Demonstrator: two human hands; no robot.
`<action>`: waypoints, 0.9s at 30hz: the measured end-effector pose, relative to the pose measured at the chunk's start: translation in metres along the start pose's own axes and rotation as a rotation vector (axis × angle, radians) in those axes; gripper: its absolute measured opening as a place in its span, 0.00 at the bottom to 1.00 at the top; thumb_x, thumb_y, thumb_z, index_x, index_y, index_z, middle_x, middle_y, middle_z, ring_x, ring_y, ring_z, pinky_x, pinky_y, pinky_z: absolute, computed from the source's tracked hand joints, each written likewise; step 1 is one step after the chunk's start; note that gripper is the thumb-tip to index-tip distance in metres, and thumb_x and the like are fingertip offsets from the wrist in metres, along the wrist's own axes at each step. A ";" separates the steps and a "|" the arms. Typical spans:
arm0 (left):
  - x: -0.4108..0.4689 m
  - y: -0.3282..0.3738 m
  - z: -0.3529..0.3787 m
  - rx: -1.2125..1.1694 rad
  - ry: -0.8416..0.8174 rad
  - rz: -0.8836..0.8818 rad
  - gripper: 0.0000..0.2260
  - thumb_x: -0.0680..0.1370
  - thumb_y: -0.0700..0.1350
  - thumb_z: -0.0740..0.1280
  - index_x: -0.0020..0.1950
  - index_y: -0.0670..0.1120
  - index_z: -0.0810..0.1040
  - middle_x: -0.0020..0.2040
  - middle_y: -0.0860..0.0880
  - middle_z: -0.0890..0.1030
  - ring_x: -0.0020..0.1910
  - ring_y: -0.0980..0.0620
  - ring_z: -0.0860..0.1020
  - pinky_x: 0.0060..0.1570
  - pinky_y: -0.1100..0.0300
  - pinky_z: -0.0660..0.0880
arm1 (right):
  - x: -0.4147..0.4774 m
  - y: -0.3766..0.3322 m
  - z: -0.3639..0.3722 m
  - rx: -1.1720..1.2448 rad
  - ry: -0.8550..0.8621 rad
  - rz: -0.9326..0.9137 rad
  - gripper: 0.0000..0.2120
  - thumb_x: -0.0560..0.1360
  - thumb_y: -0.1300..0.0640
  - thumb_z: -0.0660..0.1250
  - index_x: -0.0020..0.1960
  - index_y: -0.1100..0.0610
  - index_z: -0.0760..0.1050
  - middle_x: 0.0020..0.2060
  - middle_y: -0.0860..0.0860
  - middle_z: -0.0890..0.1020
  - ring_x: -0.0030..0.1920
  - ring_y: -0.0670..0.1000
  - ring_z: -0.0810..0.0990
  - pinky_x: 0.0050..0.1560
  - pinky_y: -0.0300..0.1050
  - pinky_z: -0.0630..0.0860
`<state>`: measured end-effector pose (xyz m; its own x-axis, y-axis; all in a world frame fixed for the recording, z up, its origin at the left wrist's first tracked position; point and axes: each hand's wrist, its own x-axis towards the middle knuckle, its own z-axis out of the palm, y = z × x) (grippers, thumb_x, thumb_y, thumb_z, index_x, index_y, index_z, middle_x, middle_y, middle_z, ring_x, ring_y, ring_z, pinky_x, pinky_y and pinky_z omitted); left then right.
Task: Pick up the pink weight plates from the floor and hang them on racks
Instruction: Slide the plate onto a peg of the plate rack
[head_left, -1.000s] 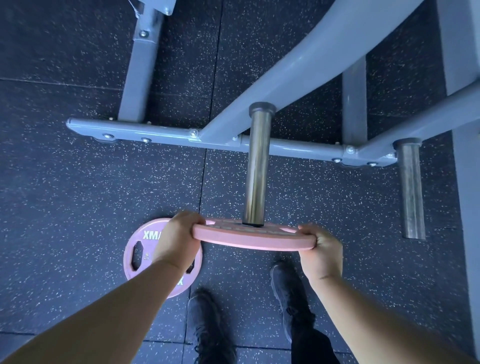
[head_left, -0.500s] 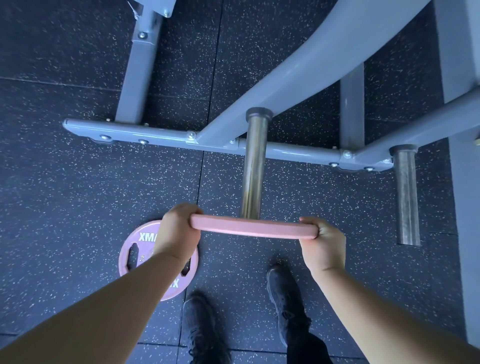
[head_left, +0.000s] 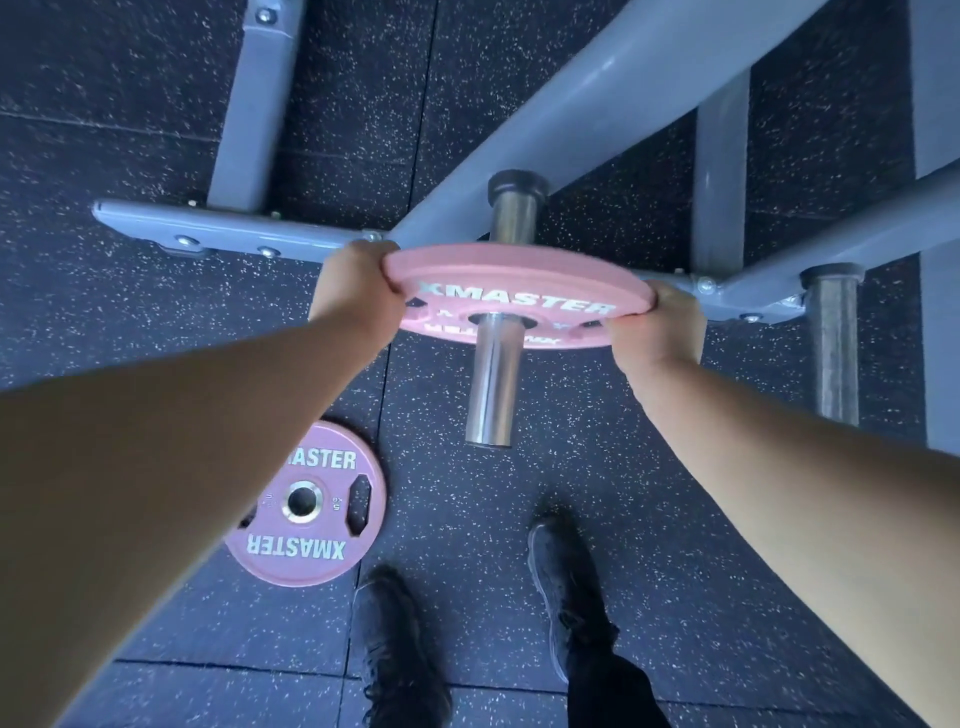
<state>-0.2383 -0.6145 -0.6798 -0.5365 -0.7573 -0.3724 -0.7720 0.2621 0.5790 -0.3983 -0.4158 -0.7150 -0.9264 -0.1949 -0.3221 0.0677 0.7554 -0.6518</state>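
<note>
A pink weight plate (head_left: 514, 283) marked XMASTER sits threaded on the chrome peg (head_left: 491, 389) of the grey rack (head_left: 597, 114), well up the peg, with the peg's free end sticking out through its centre hole. My left hand (head_left: 358, 291) grips the plate's left rim. My right hand (head_left: 657, 325) grips its right rim. A second pink weight plate (head_left: 311, 501) lies flat on the floor below my left forearm, partly hidden by it.
A second chrome peg (head_left: 834, 343) juts from the rack at the right. The rack's grey base bar (head_left: 218, 236) crosses the black speckled rubber floor. My two black shoes (head_left: 400, 649) stand below the pegs.
The plate has slid from the peg's tip far up the peg toward the rack, both hands moving with it. The floor plate is more exposed now.
</note>
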 end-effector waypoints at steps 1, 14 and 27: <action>0.006 0.002 -0.001 -0.010 -0.010 0.017 0.09 0.76 0.34 0.66 0.50 0.47 0.80 0.35 0.50 0.80 0.28 0.57 0.74 0.20 0.66 0.65 | 0.006 -0.001 0.002 0.006 -0.002 -0.007 0.11 0.70 0.65 0.66 0.46 0.51 0.81 0.39 0.51 0.84 0.42 0.55 0.83 0.36 0.48 0.81; 0.067 0.034 -0.007 0.090 0.091 0.132 0.13 0.73 0.34 0.67 0.54 0.46 0.81 0.43 0.46 0.80 0.42 0.45 0.77 0.39 0.58 0.70 | 0.075 -0.030 0.016 0.102 0.092 -0.008 0.15 0.69 0.68 0.65 0.48 0.51 0.81 0.43 0.51 0.84 0.45 0.53 0.82 0.48 0.46 0.81; 0.097 0.054 -0.005 0.058 0.131 0.011 0.15 0.75 0.34 0.67 0.57 0.50 0.80 0.45 0.48 0.78 0.44 0.46 0.76 0.44 0.57 0.71 | 0.111 -0.051 0.019 0.070 0.029 0.053 0.12 0.70 0.69 0.63 0.37 0.52 0.74 0.36 0.50 0.79 0.40 0.53 0.77 0.44 0.44 0.76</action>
<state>-0.3307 -0.6770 -0.6813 -0.4987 -0.8250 -0.2660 -0.7867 0.3019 0.5386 -0.4976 -0.4881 -0.7308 -0.9310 -0.1370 -0.3384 0.1417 0.7186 -0.6808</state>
